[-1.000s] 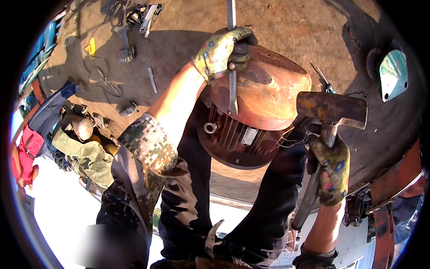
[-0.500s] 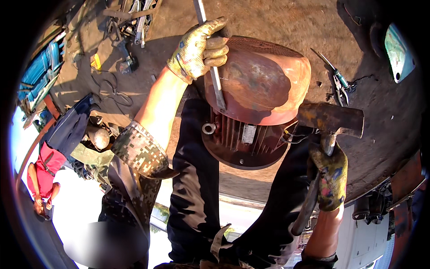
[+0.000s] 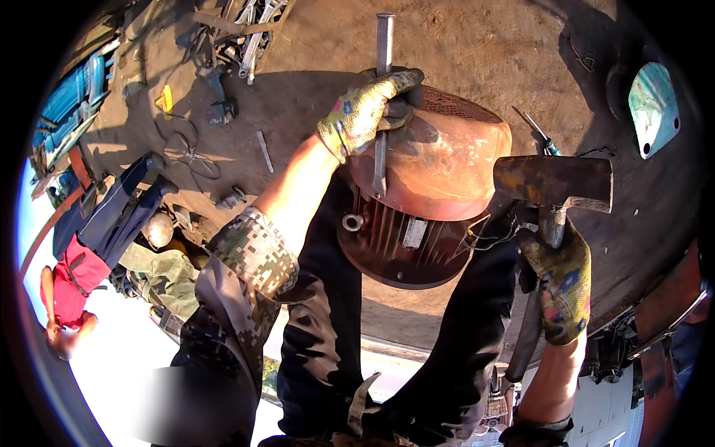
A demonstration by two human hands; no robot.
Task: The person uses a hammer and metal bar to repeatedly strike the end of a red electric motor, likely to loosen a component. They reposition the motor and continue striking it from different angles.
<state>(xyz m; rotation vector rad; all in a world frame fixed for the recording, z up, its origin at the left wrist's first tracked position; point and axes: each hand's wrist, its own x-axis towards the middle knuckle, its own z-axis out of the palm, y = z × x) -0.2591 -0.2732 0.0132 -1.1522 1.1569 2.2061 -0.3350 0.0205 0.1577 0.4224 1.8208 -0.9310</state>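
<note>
An electric motor point(image 3: 387, 246) with cooling fins stands on the ground between my legs, its worn reddish fan cover point(image 3: 462, 164) on top. My left hand point(image 3: 369, 112), in a stained work glove, is closed round a flat steel chisel point(image 3: 384, 45) held nearly upright. The chisel's lower end is at the cover's near left rim, where it meets the fins; whether it touches is unclear. My gloved right hand point(image 3: 566, 283) grips a hammer point(image 3: 551, 182) by its handle, close below the heavy rusty head. The head is right of the motor, apart from the chisel.
Wires point(image 3: 491, 232) stick out at the motor's right side. Beyond the hammer lie a screwdriver point(image 3: 550, 147) and a pale green plate point(image 3: 654, 110). Wrenches point(image 3: 257, 37), a cordless tool point(image 3: 220, 100) and a cable point(image 3: 190, 153) are at far left. A person in red point(image 3: 80, 272) is at left.
My left hand has shifted right with the chisel, which now stands more upright. The hammer head has risen slightly in view and now hides the pliers beside the screwdriver.
</note>
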